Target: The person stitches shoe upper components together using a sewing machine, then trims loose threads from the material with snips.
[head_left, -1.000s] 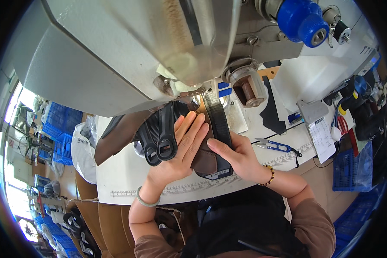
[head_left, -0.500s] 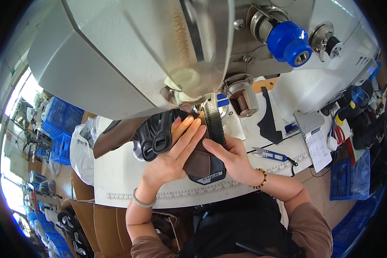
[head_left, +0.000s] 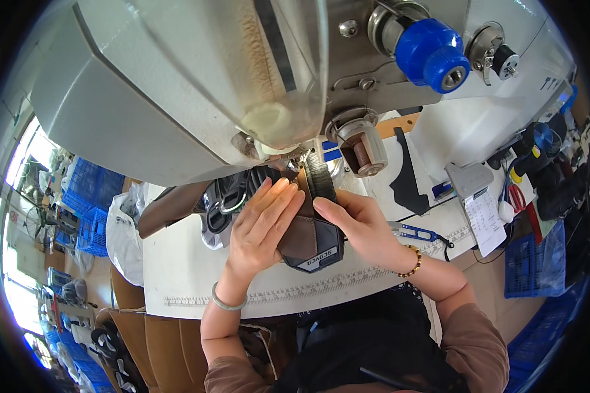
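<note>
A brown and black sewn piece (head_left: 300, 237) lies under the head of a large grey sewing machine (head_left: 157, 98). It has a stitched brown panel, a light label at its near end and a ribbed dark strip (head_left: 321, 180) along its right side. My left hand (head_left: 259, 229) rests flat on the piece's left part, fingers straight and pointing toward the needle area. With the thumb on top and the fingers curled out of sight, my right hand (head_left: 362, 229) grips its right edge. Black straps with a metal ring (head_left: 233, 203) bunch beyond my left hand. The needle itself cannot be made out.
A ruler strip (head_left: 347, 280) runs along the white table's near edge. To the right lie blue thread snips (head_left: 416, 232), a black cut piece (head_left: 405, 177) and a clipboard with paper (head_left: 484, 219). A plastic bag (head_left: 124, 236) hangs at the left, near blue crates (head_left: 92, 187).
The sewn piece has turned slightly and shifted a little away from me, both hands moving with it. The straps by my left hand lie differently, now showing a metal ring. The view has also shifted.
</note>
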`<move>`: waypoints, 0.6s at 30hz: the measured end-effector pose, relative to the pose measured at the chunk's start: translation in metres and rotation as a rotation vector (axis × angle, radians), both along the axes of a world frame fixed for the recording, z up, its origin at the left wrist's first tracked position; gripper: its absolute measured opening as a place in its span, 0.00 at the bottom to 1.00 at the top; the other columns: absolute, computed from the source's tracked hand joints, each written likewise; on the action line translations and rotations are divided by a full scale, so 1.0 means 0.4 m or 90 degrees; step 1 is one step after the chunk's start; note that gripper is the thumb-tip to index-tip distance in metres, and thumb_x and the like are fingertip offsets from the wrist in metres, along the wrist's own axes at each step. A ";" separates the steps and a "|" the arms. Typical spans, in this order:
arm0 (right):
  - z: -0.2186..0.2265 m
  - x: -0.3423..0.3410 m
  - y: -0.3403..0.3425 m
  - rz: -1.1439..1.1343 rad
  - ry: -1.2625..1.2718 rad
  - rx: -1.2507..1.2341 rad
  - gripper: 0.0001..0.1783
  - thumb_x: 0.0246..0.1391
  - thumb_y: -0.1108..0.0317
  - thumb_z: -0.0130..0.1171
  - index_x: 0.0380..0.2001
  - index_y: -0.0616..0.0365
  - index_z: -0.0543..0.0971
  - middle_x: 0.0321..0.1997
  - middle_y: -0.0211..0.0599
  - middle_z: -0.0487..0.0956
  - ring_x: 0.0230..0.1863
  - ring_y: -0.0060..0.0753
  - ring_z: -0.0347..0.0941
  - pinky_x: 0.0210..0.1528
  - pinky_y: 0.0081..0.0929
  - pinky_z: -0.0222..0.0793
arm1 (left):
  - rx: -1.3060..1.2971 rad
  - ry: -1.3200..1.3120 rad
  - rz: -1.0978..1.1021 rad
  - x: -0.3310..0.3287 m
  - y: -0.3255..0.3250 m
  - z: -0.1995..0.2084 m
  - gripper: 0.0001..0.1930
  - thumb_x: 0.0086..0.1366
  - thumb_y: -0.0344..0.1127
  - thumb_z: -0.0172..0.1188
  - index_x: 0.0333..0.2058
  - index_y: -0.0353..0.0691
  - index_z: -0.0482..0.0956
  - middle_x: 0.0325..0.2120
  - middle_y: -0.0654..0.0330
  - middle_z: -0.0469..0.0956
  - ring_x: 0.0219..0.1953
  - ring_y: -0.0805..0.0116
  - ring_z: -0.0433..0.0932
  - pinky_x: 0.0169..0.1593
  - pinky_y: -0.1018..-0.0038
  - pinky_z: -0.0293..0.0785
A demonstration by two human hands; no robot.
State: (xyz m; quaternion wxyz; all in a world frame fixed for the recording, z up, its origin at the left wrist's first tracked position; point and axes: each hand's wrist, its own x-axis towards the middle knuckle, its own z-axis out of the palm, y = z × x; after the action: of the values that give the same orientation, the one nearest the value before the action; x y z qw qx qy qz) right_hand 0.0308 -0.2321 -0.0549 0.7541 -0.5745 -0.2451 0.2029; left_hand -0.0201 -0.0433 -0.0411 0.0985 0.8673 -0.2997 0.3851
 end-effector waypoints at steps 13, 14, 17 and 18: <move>-0.008 0.030 0.006 -0.090 -0.046 0.014 0.22 0.63 0.58 0.54 0.18 0.60 0.69 0.15 0.17 0.62 0.20 0.07 0.53 0.19 0.15 0.49 | -0.002 -0.030 0.080 0.007 -0.023 -0.010 0.27 0.42 0.21 0.56 0.47 0.32 0.79 0.49 0.55 0.76 0.53 0.56 0.75 0.56 0.61 0.75; -0.004 0.034 -0.002 -0.073 -0.055 -0.026 0.20 0.64 0.58 0.53 0.21 0.61 0.72 0.17 0.17 0.64 0.22 0.07 0.55 0.22 0.14 0.52 | -0.011 -0.052 0.067 0.009 -0.022 -0.015 0.27 0.42 0.21 0.56 0.46 0.33 0.80 0.48 0.56 0.76 0.52 0.57 0.76 0.55 0.63 0.76; 0.014 0.045 -0.022 -0.059 -0.058 -0.092 0.19 0.64 0.57 0.52 0.24 0.61 0.74 0.19 0.17 0.67 0.22 0.08 0.59 0.24 0.13 0.55 | -0.032 -0.091 0.053 0.013 -0.018 -0.029 0.25 0.41 0.19 0.56 0.43 0.34 0.82 0.45 0.58 0.78 0.51 0.58 0.77 0.52 0.68 0.77; 0.021 0.047 -0.026 -0.079 -0.041 -0.076 0.22 0.64 0.55 0.53 0.21 0.60 0.72 0.16 0.18 0.66 0.18 0.08 0.57 0.21 0.15 0.51 | -0.037 -0.102 0.049 0.014 -0.016 -0.033 0.25 0.40 0.19 0.57 0.42 0.35 0.83 0.44 0.59 0.79 0.51 0.59 0.77 0.52 0.69 0.78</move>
State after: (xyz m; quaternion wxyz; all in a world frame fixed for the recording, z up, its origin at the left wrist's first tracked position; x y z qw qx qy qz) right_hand 0.0497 -0.2425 -0.0464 0.7213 -0.6389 -0.2203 0.1517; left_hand -0.0144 -0.0498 -0.0543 0.0847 0.8412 -0.2616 0.4656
